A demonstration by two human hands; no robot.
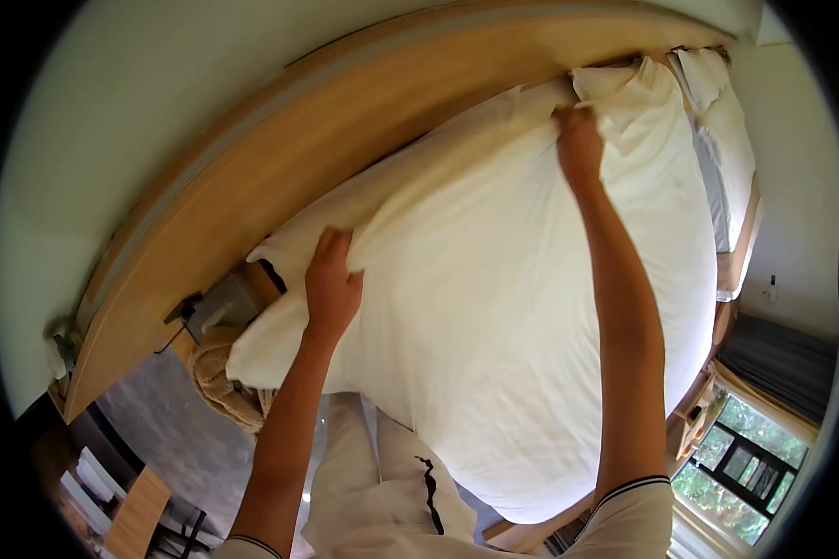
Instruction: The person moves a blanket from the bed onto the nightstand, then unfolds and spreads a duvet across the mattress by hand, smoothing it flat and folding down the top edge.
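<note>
A large white duvet (503,307) covers the bed and bulges toward me. My left hand (331,279) grips its near upper corner, close to the wooden headboard (280,158). Farther along the top edge, my right hand (580,142) pinches a fold of the same duvet next to a white pillow (639,88). Both arms are stretched out over the bed.
A grey box (226,306) sits on a bedside shelf under the headboard, with a beige knitted cloth (224,382) below it. A second bed with white bedding (732,140) stands beyond. A window (741,461) and a dark curtain (778,363) are at the lower right.
</note>
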